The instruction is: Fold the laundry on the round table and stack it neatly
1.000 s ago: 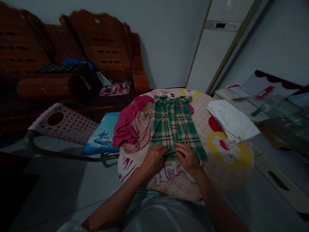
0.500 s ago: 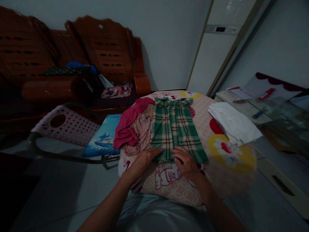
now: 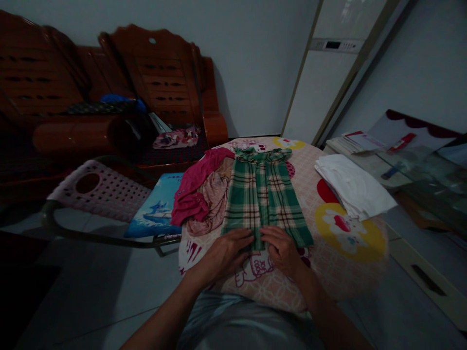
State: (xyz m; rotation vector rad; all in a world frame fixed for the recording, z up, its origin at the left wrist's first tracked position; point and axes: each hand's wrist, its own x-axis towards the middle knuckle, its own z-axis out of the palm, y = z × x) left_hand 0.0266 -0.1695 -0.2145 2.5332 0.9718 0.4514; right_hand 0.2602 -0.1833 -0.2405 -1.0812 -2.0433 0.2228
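A green, black and cream plaid shirt [image 3: 262, 194] lies folded into a long panel on the round table, its collar at the far end. My left hand [image 3: 228, 250] rests on the near hem, fingers stretched across the cloth to the right. Facing it, my right hand [image 3: 282, 248] lies on the same hem with fingers extended and slightly bent. A narrow strip of plaid shows between the fingertips. Against the shirt's left side sit a crumpled magenta garment [image 3: 191, 199] and a patterned beige-pink garment [image 3: 213, 197].
A patterned tablecloth [image 3: 346, 277] covers the table. Folded white cloth [image 3: 355, 187] lies at its right. On the left stands a woven-back chair [image 3: 102, 189] with a blue printed box or bag [image 3: 156, 209]. Wooden seats [image 3: 160, 73] line the wall; a glass-topped cabinet [image 3: 419, 180] is at right.
The shirt's lower left side now spreads farther left. My left hand has shifted a little right and nearer me; my right hand has moved slightly nearer me along the hem.
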